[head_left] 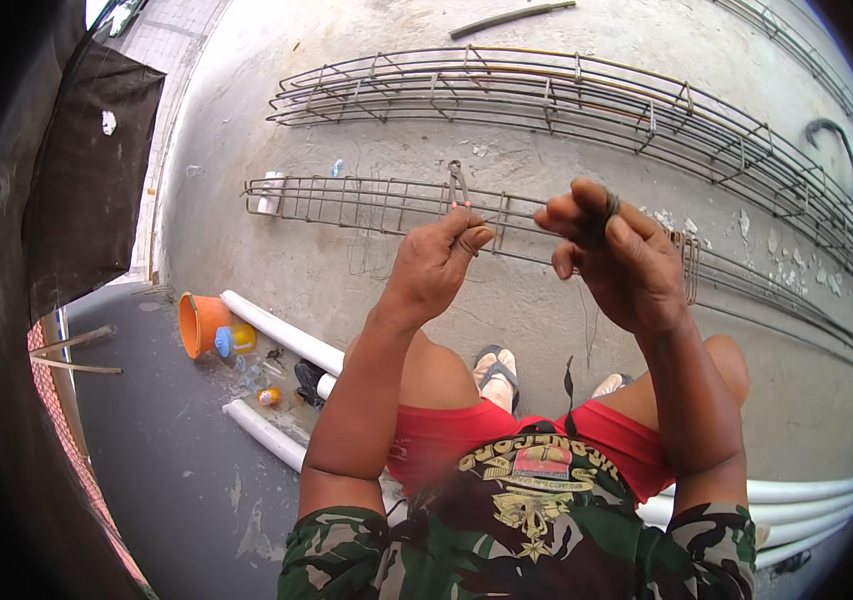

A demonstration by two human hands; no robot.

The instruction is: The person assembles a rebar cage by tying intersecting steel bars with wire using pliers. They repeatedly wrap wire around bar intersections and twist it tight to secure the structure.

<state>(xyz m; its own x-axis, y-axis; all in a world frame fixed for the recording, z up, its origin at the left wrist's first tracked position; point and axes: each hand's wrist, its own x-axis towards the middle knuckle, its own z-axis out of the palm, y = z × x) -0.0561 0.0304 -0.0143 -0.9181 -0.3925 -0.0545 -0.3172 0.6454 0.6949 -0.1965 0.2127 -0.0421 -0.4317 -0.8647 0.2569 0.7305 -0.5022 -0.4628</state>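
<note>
A narrow rebar cage lies across the floor in front of me. My left hand is closed over its near side, with thumb and forefinger pressed together. A pair of pincers sticks out beyond the knuckles, jaws pointing away; the grip on its handles is partly hidden. To the right, my right hand is raised over the cage, fingers curled and partly apart. Dark thin tie wire shows between its thumb and fingers. Just right of that hand, several bent rebar stirrups stand bunched on the bars.
A larger rebar cage lies beyond. White pipes flank me at left, more pipes at right. An orange bucket and yellow container sit left. A black hose and white debris are at right.
</note>
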